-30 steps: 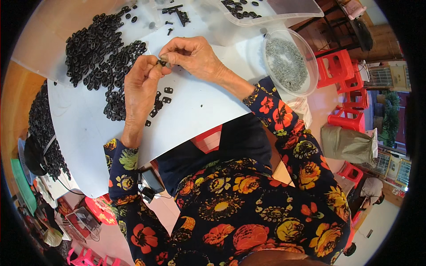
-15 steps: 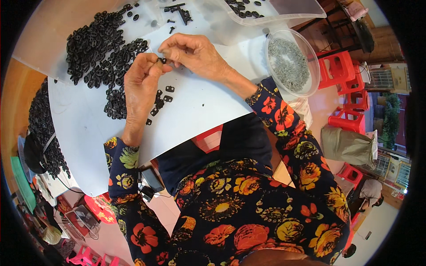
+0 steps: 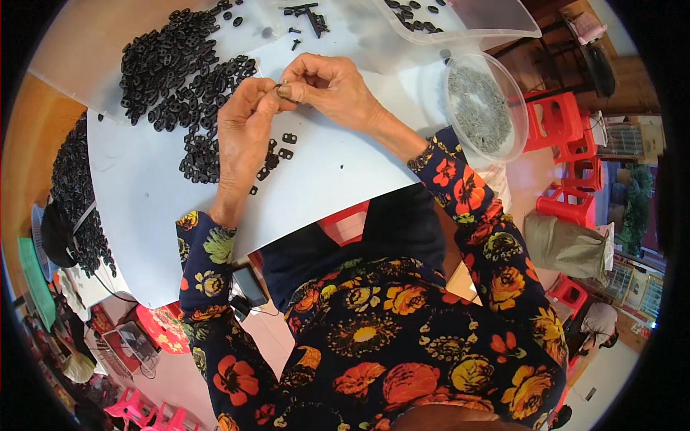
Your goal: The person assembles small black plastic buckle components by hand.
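My left hand [image 3: 244, 133] and my right hand [image 3: 334, 90] meet above the white table, fingertips pinched together. Between them shows a dark bit of a small black plastic piece [image 3: 278, 87], mostly covered by the fingers. The left fingers close on this piece. My right thumb and forefinger pinch right against it; whatever they hold is hidden. Just left of my left hand spreads a heap of small black two-holed plastic pieces [image 3: 169, 68]. Several more such pieces [image 3: 286, 153] lie loose by my left wrist.
A round clear tub [image 3: 514, 144] at the right holds many small silvery metal parts [image 3: 478, 108]. Black bar-shaped parts [image 3: 315, 21] and a clear plastic bin [image 3: 496, 27] lie at the far side. More black pieces [image 3: 72, 172] pile up at the left. Red stools [image 3: 553, 122] stand beyond the table.
The view has shifted slightly, so the table and its things appear a little to the right. Both hands have drawn closer together, and the black piece is now more covered by fingers.
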The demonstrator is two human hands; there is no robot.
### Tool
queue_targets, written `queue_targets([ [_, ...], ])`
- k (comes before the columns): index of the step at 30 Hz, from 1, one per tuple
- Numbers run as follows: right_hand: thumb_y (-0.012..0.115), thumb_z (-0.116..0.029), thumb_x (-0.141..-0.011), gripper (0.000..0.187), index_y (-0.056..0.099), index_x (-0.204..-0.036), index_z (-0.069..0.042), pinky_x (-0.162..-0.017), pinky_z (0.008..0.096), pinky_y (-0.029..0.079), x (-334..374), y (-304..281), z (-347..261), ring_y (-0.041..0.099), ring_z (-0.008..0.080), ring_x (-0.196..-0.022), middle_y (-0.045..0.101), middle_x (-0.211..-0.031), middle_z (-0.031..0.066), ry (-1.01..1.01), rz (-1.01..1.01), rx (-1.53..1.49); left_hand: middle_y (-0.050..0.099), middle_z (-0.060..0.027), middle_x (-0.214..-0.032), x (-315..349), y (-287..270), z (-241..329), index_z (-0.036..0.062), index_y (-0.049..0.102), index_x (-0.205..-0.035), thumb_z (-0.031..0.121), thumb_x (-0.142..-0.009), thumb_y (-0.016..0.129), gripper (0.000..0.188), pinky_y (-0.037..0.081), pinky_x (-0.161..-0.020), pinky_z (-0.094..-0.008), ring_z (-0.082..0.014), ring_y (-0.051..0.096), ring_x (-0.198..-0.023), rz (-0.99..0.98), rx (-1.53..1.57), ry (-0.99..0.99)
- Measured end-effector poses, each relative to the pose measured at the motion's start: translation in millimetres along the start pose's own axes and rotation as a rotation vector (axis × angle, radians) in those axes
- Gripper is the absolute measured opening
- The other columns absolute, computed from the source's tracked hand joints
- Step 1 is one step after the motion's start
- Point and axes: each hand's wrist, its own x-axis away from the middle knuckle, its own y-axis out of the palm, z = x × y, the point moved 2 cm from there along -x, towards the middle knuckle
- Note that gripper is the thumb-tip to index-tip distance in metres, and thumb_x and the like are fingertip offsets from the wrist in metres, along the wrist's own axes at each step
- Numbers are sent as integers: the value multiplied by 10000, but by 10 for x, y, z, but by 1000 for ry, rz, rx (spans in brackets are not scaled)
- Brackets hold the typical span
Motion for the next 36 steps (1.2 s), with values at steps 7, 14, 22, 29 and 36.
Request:
queue_targets([
  [7,655,-80,-843,90,598,-828,-12,-529,184,422,11,-92,-46,476,26,-576,576,-687,-36,25,141,-84,645,-41,-854,-238,-657,165,15,630,-906,114,-903,553,126,419,-670,-230,-82,530,-725,300,-475,144],
  [14,668,-87,-835,100,653,-880,2,-514,173,405,3,-113,-35,445,4,-567,564,-688,-54,-21,166,-9,584,-127,-817,-286,-514,87,15,612,-910,0,-803,568,116,451,-782,-368,-312,525,-878,12,-1105,513],
  [22,655,-96,-846,90,648,-856,-7,-496,178,388,9,-144,-42,444,7,-554,555,-663,-53,-2,201,-2,581,-123,-791,-290,-312,130,34,602,-930,-13,-807,557,139,445,-790,-362,-299,519,-855,2,-857,452],
  [29,632,-103,-875,123,653,-936,2,-594,194,471,19,-164,-27,532,49,-632,636,-776,9,81,131,19,546,-116,-838,-285,-275,191,28,602,-932,-8,-772,594,165,442,-810,-374,-306,499,-914,-98,-1010,498],
  [36,630,-86,-872,112,659,-944,-5,-572,185,453,35,-128,-43,541,35,-638,620,-744,-15,8,91,27,494,-150,-898,-353,-238,29,9,550,-858,-21,-716,618,160,408,-838,-416,-334,461,-942,-166,-1098,544],
])
